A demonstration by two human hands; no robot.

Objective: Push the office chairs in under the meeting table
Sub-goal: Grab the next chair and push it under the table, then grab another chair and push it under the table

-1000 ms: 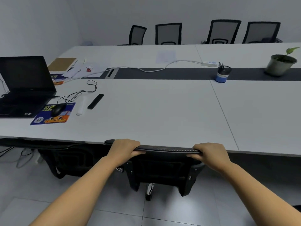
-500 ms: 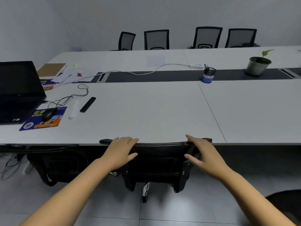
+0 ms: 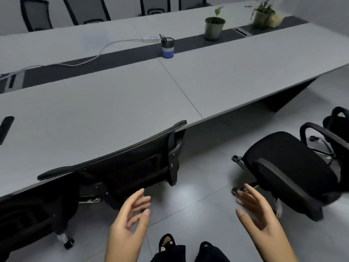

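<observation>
A black office chair (image 3: 132, 163) stands pushed in, its backrest top against the near edge of the long grey meeting table (image 3: 117, 110). To the right a second black chair (image 3: 289, 167) stands out on the floor, turned away from the table, its seat showing. My left hand (image 3: 130, 220) hangs free below the first chair with relaxed fingers, holding nothing. My right hand (image 3: 258, 214) is also open, fingers spread, just left of the second chair's seat and not touching it.
On the table stand a blue pen cup (image 3: 168, 47), a power strip with white cable (image 3: 151, 39) and two potted plants (image 3: 215, 27). Several chairs (image 3: 35, 15) line the far side. Another chair (image 3: 28, 214) sits under the table at left. My feet (image 3: 168, 244) are on grey floor tiles.
Both hands have left the backrest of the pushed-in chair and dropped back. The view has swung right and down, bringing the second chair into sight.
</observation>
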